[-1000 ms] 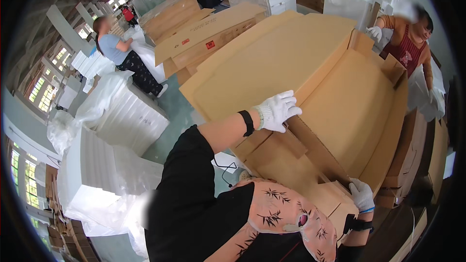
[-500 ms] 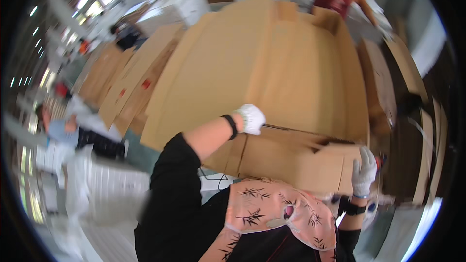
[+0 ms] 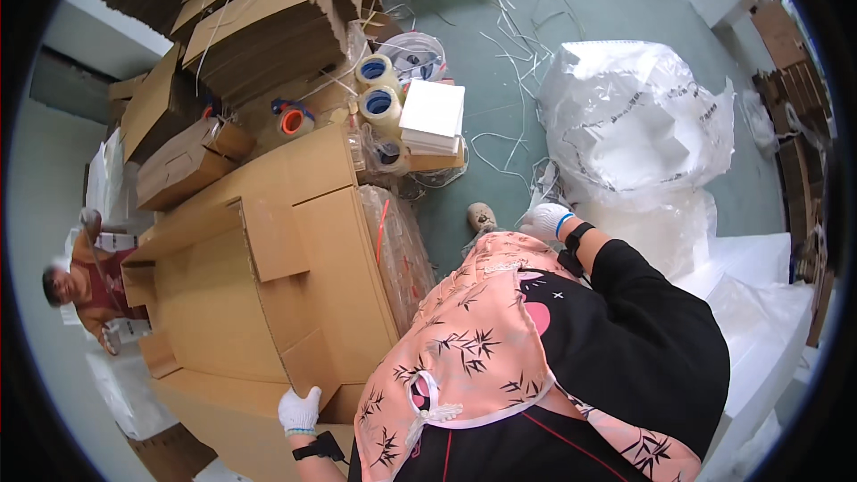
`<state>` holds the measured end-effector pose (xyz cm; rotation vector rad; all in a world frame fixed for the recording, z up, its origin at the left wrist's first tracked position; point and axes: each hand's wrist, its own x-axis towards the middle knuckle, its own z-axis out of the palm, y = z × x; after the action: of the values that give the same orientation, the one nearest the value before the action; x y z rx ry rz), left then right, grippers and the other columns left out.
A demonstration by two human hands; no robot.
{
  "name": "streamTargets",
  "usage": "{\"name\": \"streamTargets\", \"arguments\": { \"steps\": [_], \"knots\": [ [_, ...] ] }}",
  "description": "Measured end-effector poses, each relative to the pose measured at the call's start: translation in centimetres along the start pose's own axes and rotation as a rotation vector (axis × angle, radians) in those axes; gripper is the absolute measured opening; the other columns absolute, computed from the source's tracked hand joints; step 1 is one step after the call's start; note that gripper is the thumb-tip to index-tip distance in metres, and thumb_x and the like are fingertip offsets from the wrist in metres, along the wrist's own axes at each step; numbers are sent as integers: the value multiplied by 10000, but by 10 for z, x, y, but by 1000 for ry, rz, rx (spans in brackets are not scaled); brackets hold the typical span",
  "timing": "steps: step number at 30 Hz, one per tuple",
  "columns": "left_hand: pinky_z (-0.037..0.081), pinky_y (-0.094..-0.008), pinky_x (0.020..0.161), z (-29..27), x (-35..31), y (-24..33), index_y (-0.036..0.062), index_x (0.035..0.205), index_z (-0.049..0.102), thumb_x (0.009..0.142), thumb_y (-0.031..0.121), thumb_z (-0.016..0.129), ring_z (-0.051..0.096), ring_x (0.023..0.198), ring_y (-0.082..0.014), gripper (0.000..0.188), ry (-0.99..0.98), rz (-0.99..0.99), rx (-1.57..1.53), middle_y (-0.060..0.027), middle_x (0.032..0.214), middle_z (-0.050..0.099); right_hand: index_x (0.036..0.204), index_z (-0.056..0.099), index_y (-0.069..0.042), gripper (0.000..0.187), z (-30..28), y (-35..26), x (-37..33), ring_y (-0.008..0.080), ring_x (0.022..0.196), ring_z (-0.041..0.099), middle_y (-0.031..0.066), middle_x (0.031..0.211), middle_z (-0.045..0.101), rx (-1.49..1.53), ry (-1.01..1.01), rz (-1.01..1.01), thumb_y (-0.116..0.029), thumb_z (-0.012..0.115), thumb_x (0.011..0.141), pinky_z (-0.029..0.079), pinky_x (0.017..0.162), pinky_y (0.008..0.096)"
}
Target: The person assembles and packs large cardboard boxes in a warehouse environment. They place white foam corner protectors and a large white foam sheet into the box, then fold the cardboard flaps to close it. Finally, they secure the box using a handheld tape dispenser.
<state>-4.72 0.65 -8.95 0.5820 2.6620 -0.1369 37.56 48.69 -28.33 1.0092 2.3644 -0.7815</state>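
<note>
A large open cardboard box (image 3: 219, 303) lies at the left, its near flaps folded partly inward. My left hand (image 3: 299, 411), in a white glove, grips the near edge of this box, thumb up; its other fingers are partly hidden. My right hand (image 3: 544, 221), also gloved, hangs over the floor beside my apron. Its fingers are loosely stretched and nothing shows in them. The nearest things to it are thin loose straps and a clear plastic-wrapped white bundle (image 3: 638, 120).
Tape rolls (image 3: 381, 103) and a stack of white sheets (image 3: 433, 116) sit beyond the box. An orange-cored tape dispenser (image 3: 293, 120) lies near stacked flat cartons (image 3: 268, 27). Loose straps (image 3: 513, 62) litter the green floor. A co-worker (image 3: 98, 281) stands at the far left.
My view has swung to the right, so the box now lies at the left. My left hand has gone to the box's near edge; my right hand has come away from the cardboard.
</note>
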Motion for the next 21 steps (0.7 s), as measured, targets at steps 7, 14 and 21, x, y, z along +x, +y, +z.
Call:
{"name": "streamTargets", "arguments": {
  "steps": [7, 14, 21],
  "knots": [
    [534, -440, 881, -16, -4, 3, 50, 1029, 732, 712, 425, 758, 679, 998, -376, 492, -43, -136, 224, -191, 1016, 725, 1124, 719, -44, 494, 62, 147, -52, 360, 1131, 628, 196, 1188, 674, 117, -215, 435, -422, 524, 873, 497, 953, 415],
    [335, -474, 1123, -51, -36, 153, 31, 1445, 410, 732, 308, 752, 465, 1317, -353, 838, 262, -428, 381, -180, 1462, 463, 1106, 708, -38, 481, -44, 263, 7, 389, 1120, 616, 227, 1164, 666, 480, 164, 433, -424, 505, 901, 479, 971, 448],
    [371, -424, 1102, -17, -39, 411, 8, 1459, 411, 843, 235, 706, 460, 1318, -360, 719, -23, 15, 0, -204, 1455, 471, 1233, 642, -99, 509, -78, 453, 62, 342, 1065, 654, 193, 1154, 677, 935, 497, 768, -482, 525, 918, 515, 887, 434]
  ]
}}
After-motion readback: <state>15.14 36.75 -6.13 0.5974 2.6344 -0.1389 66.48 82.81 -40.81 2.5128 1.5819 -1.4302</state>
